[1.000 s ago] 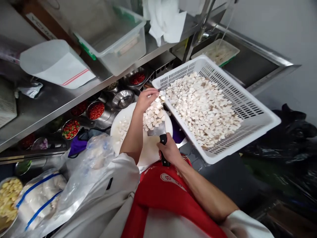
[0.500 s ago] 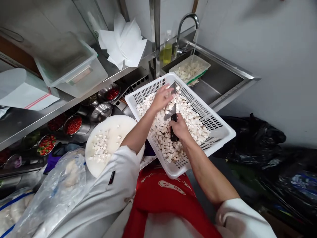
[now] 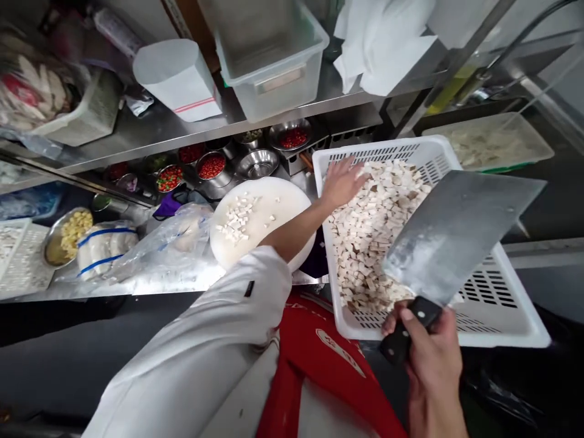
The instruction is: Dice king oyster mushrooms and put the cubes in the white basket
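My right hand [image 3: 435, 356] is wrapped round the black handle of a cleaver [image 3: 460, 237], whose broad blade is raised, pointing to the upper right. Beneath the blade is a white slotted plastic basket [image 3: 520, 304], partly hidden by it. Small white diced pieces [image 3: 365, 243], some with brown edges, lie heaped inside. At the basket's far left corner my left hand [image 3: 344, 181] reaches over the heap, fingers stretched out and holding nothing. A round white cutting board [image 3: 292, 204] is left of the basket, with a loose patch of the same dice [image 3: 238, 216] on it.
Metal bowls of chopped red peppers [image 3: 211, 165] stand behind the board, under a steel shelf [image 3: 150, 146] bearing a clear plastic bin [image 3: 283, 91]. Plastic bags [image 3: 177, 237] lie on the counter at left. A tub [image 3: 506, 143] sits in the sink, back right.
My view has swung left. The cleaver, which was low over the dice between my hands, is now lifted toward me on the right. My left hand has shifted to the basket's left side.
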### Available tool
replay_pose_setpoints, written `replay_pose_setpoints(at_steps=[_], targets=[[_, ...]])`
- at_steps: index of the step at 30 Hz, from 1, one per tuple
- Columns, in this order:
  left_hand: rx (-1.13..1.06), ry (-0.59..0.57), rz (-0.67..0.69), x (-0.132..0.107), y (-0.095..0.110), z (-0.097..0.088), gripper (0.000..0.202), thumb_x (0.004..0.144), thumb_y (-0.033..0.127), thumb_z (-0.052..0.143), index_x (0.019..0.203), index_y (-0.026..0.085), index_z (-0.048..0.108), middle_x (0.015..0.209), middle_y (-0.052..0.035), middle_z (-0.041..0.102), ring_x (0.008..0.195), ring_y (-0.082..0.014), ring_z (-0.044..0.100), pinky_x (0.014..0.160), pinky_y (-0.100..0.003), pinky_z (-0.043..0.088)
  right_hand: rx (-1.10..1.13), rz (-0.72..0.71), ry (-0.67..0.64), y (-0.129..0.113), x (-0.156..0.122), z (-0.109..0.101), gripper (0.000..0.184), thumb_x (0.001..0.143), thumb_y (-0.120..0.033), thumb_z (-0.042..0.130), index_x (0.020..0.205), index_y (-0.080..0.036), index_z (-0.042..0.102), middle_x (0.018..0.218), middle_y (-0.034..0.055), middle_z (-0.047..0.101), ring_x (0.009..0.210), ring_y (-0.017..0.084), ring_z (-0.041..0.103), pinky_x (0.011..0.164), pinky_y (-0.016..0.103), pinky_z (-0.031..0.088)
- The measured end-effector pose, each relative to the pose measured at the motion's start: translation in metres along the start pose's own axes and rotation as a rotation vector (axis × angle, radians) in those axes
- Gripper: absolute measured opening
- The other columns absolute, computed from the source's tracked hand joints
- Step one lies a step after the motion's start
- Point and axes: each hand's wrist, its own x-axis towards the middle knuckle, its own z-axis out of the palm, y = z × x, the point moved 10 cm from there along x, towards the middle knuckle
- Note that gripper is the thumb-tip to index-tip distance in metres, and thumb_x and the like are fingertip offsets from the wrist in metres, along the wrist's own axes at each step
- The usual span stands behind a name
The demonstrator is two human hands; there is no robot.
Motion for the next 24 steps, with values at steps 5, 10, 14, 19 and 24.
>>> replay_pose_setpoints(at_steps=[5, 10, 14, 19, 24], targets=[[-0.04, 0.305, -0.373, -0.153, -0.179, -0.148, 0.057, 0.09, 0.067, 0.044, 0.113, 0.019, 0.065, 0.132, -0.0117, 0.06, 0.128, -0.0244, 0.052, 0.115, -0.044, 0.036, -0.239, 0.141, -0.321, 0.068, -0.031, 0.054, 0.024, 0.083, -0.044, 0.066, 0.09, -0.024, 0.056, 0.059, -0.0022, 0.059, 0.051, 0.019, 0.056, 0.049, 0.033, 0.047], [-0.091, 0.31, -0.574, -0.293, -0.299, -0.216, 0.057, 0.084, 0.071, 0.051, 0.116, 0.025, 0.061, 0.14, -0.009, 0.056, 0.138, -0.027, 0.043, 0.115, -0.052, 0.031, -0.704, 0.012, -0.407, 0.098, -0.055, 0.109, 0.033, 0.088, -0.049, 0.052, 0.103, -0.021, 0.062, 0.084, 0.006, 0.07, 0.076, 0.026, 0.066, 0.07, 0.038, 0.053], [-0.278, 0.198, -0.505, -0.289, -0.33, -0.192, 0.063, 0.079, 0.072, 0.058, 0.119, 0.024, 0.061, 0.14, -0.0097, 0.057, 0.145, -0.0315, 0.031, 0.12, -0.055, 0.019, -1.041, -0.174, -0.333, 0.099, -0.056, 0.145, 0.053, 0.092, -0.041, 0.04, 0.139, -0.018, 0.05, 0.116, 0.0147, 0.066, 0.104, 0.031, 0.064, 0.087, 0.045, 0.05], [-0.233, -0.028, -0.361, -0.202, -0.327, -0.135, 0.071, 0.083, 0.07, 0.055, 0.133, 0.019, 0.056, 0.149, -0.0111, 0.048, 0.147, -0.0296, 0.029, 0.125, -0.048, 0.011, -1.371, -0.239, -0.244, 0.1, -0.02, 0.213, 0.061, 0.092, -0.031, 0.038, 0.15, -0.011, 0.039, 0.105, 0.0186, 0.063, 0.093, 0.033, 0.064, 0.076, 0.043, 0.05], [-0.226, -0.279, -0.24, -0.154, -0.29, -0.09, 0.049, 0.089, 0.04, 0.059, 0.131, 0.016, 0.057, 0.146, -0.0115, 0.051, 0.143, -0.0243, 0.038, 0.124, -0.041, 0.021, -1.491, -0.282, -0.326, 0.115, -0.003, 0.306, 0.063, 0.09, -0.022, 0.037, 0.15, -0.004, 0.039, 0.113, 0.0235, 0.06, 0.089, 0.033, 0.064, 0.077, 0.043, 0.048]])
